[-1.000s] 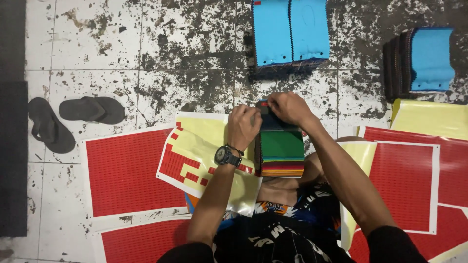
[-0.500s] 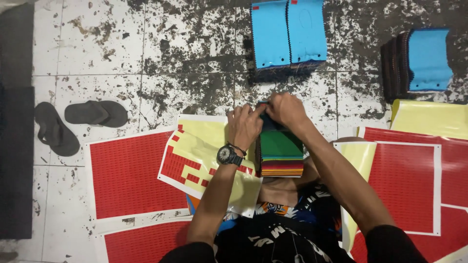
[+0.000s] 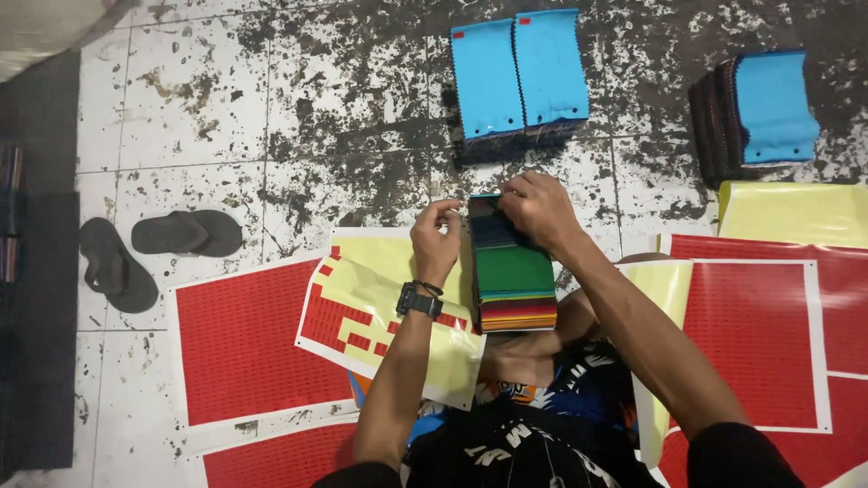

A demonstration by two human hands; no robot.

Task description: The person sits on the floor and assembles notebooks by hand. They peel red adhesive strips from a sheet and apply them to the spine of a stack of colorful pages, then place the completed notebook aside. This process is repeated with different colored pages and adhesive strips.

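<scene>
While the person sits on the stained, speckled tile floor, both hands work at a thick stack of multicoloured fabric swatches resting on the lap, its top layer green with darker sheets fanned at the far end and red and orange edges showing at the near end. The left hand, with a black wristwatch on its wrist, has its fingers curled against the stack's left edge near the far corner. The right hand lies over the far end, fingers bent down onto the dark upper sheets; it seems to pinch one or a few of them, though the fingertips are too hidden to be sure.

The stack looks soft and floppy sheet by sheet, yet dense and fairly weighty as a block, and loose layers would likely slide over one another. A hold across the far end with a steadying hand along one long side seems the surest grip.

Just left of the stack lies a yellow backing sheet with red sticker rows partly peeled away, over larger red sticker sheets. Farther off sit two blue-topped swatch piles, another blue-topped pile at right, and a pair of dark flip-flops at left.
</scene>
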